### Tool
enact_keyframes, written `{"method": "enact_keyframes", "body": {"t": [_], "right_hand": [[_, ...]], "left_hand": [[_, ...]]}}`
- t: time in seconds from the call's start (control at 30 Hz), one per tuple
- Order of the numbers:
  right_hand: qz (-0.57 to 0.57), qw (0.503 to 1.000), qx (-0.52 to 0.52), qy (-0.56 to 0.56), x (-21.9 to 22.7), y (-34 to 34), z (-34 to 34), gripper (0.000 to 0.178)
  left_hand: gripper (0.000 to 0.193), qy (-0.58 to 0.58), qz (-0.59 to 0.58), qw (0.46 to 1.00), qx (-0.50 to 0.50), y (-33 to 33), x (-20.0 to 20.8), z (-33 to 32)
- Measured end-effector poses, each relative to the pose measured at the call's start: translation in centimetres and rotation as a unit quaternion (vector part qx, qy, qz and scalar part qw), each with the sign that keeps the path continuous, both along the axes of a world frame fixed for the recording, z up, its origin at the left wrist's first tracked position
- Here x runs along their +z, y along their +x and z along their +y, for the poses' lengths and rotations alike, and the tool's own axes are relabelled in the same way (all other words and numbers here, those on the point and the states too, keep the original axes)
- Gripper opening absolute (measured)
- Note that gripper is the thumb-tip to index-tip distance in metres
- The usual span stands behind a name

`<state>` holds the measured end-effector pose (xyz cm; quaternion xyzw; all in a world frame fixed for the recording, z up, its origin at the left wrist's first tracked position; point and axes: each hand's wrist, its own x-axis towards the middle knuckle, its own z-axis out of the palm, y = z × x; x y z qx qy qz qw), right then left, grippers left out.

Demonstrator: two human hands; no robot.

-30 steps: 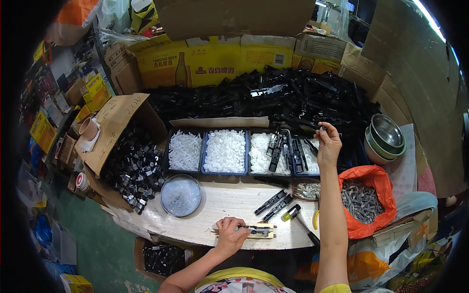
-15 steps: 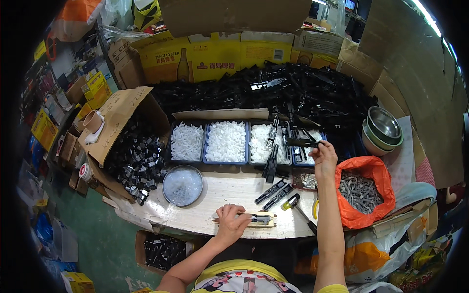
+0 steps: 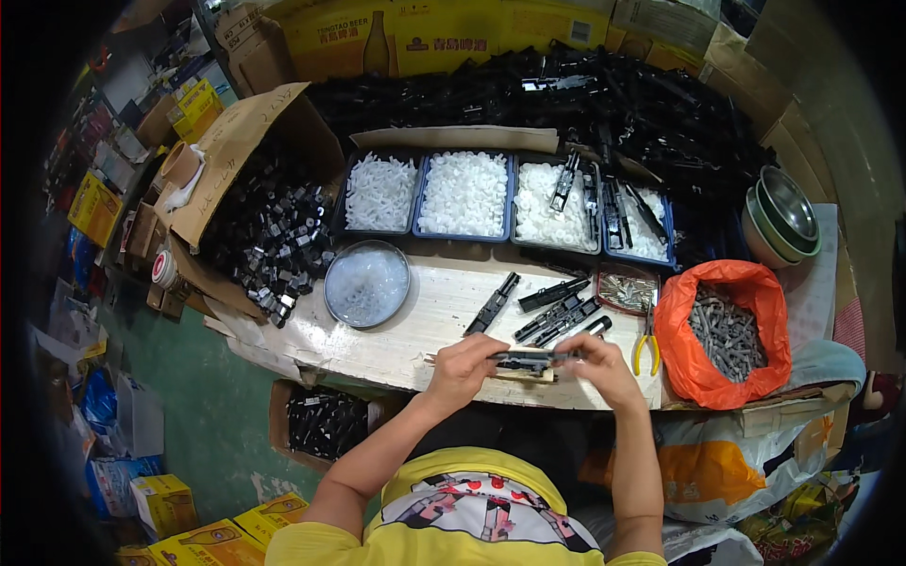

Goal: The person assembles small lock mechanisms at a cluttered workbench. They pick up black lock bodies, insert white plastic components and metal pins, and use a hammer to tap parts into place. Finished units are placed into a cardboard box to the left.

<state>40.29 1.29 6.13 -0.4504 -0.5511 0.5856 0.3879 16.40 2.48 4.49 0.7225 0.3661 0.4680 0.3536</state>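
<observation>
At the bench's front edge, both my hands are at a slim black part (image 3: 528, 357) with metal showing along it. My left hand (image 3: 461, 374) pinches its left end. My right hand (image 3: 606, 372), slightly blurred, has its fingers closed on the right end. Just beneath is a pale wooden block (image 3: 525, 375), mostly covered by the part and my fingers. Beyond my hands lie several similar black parts, one long piece (image 3: 493, 304) slanting alone and others (image 3: 559, 319) grouped to its right. A tool handle (image 3: 598, 325) shows partly behind my right hand.
Trays of small white pieces (image 3: 462, 193) line the back, before a heap of black parts (image 3: 453, 104). A round dish (image 3: 368, 283) stands left, near a carton of dark blocks (image 3: 274, 236). Yellow-handled pliers (image 3: 647, 351) and an orange bag (image 3: 675, 325) of grey pieces are right.
My right hand has come down from the right-hand trays to meet my left hand, bringing a black part over the wooden block. The whole view has tilted downward.
</observation>
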Motion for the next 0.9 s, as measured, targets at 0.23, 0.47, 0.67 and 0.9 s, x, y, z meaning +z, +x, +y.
{"method": "enact_keyframes", "body": {"t": [0.23, 0.47, 0.67, 0.9], "right_hand": [[-0.254, 0.955, 0.067, 0.135, 2.3, -3.9, -0.9, 0.039], [-0.394, 0.865, -0.072, 0.302, 1.3, -6.0, -0.4, 0.029], [-0.407, 0.854, -0.036, 0.321, -0.1, -8.0, -0.4, 0.031], [-0.417, 0.849, -0.02, 0.325, -0.7, -9.5, 0.3, 0.033]], "left_hand": [[0.025, 0.198, 0.089, 0.976, 0.013, -0.4, -0.1, -1.2], [0.05, 0.087, 0.15, 0.982, 0.071, -2.6, 0.2, -1.2], [0.047, 0.075, 0.164, 0.977, 0.113, -3.4, -1.4, -1.4], [0.04, 0.056, 0.163, 0.977, 0.126, -3.7, -2.2, -0.5]]}}
